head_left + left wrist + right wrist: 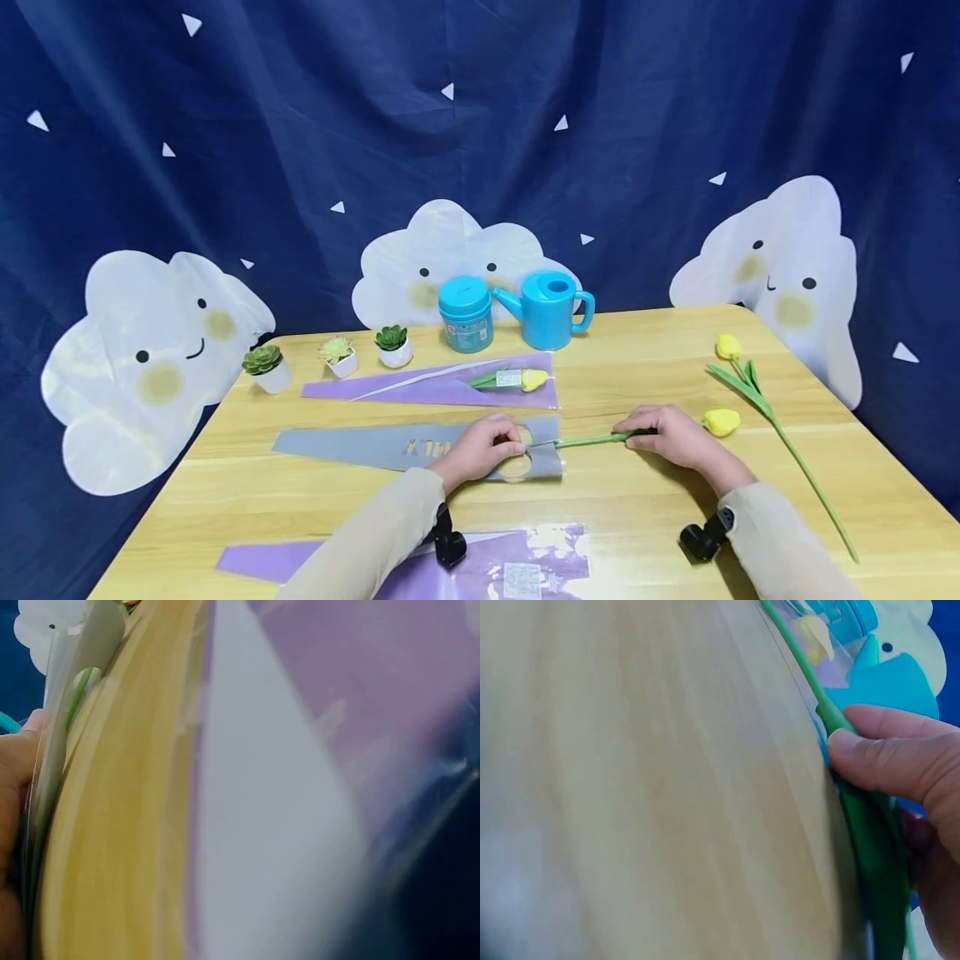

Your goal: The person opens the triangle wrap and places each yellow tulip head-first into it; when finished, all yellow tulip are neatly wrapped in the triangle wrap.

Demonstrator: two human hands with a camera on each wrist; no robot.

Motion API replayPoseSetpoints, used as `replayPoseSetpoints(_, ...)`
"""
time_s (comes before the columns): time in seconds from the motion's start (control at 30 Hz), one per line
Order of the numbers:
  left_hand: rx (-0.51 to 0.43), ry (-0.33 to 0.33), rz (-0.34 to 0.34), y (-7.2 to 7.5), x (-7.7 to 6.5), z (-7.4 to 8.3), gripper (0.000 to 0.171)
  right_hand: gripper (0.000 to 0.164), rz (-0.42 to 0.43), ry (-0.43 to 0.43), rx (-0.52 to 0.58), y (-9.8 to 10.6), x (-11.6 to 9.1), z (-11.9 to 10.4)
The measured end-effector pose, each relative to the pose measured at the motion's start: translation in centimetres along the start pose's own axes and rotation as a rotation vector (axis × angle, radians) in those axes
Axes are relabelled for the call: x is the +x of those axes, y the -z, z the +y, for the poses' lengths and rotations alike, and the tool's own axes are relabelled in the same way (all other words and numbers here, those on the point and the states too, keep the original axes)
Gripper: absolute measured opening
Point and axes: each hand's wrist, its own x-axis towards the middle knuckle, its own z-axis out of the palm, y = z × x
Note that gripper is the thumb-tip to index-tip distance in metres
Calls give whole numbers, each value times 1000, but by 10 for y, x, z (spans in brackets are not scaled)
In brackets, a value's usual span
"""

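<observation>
A grey flower sleeve (352, 443) lies across the middle of the table, its wide end facing right. My left hand (483, 450) pinches the sleeve near that end. The right hand (675, 435) holds a yellow tulip (722, 422), thumb and fingers around its stem and leaves; the bloom sticks out beyond the hand. The tulip's stem (588, 441) points left, its end within the sleeve's opening. In the left wrist view a green stem (79, 697) shows by the raised film. The right wrist view shows the thumb on the green leaves (874, 877).
A second yellow tulip (795, 458) lies at right. Behind the grey sleeve is a purple sleeve (420, 385) containing a tulip; another purple sleeve (480, 567) lies in front, partly under the left arm. Three potted succulents (393, 346), a blue jar (466, 315) and a watering can (546, 310) stand behind.
</observation>
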Motion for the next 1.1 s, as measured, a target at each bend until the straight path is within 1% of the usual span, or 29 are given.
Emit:
replayPoseSetpoints(0.1, -8, 34, 18, 0, 0, 1, 14, 20, 1, -1, -14, 3, -1, -4)
replayPoseSetpoints(0.2, -13, 49, 33, 0, 3, 4, 14, 21, 8, -45, -13, 5, -2, -7)
replayPoseSetpoints(0.33, -9, 45, 31, 0, 6, 6, 14, 21, 18, -107, 23, 3, -1, -10)
replayPoseSetpoints(0.47, -1, 52, 27, -1, 8, 6, 15, 19, 26, -128, 63, -1, 5, -13)
replayPoseSetpoints(0.6, 13, 35, 45, 0, 10, 7, 15, 17, 27, -120, 76, -6, 16, -17)
replayPoseSetpoints(0.83, 30, -8, 55, 2, 11, 9, 13, 15, -9, -81, 127, -17, 33, -28)
replayPoseSetpoints(0.97, 33, -3, 48, 2, 11, 9, 13, 15, -17, -83, 153, -26, 39, -34)
replayPoseSetpoints(1.1, 31, 3, 42, 3, 11, 10, 13, 14, -6, -94, 174, -35, 43, -40)
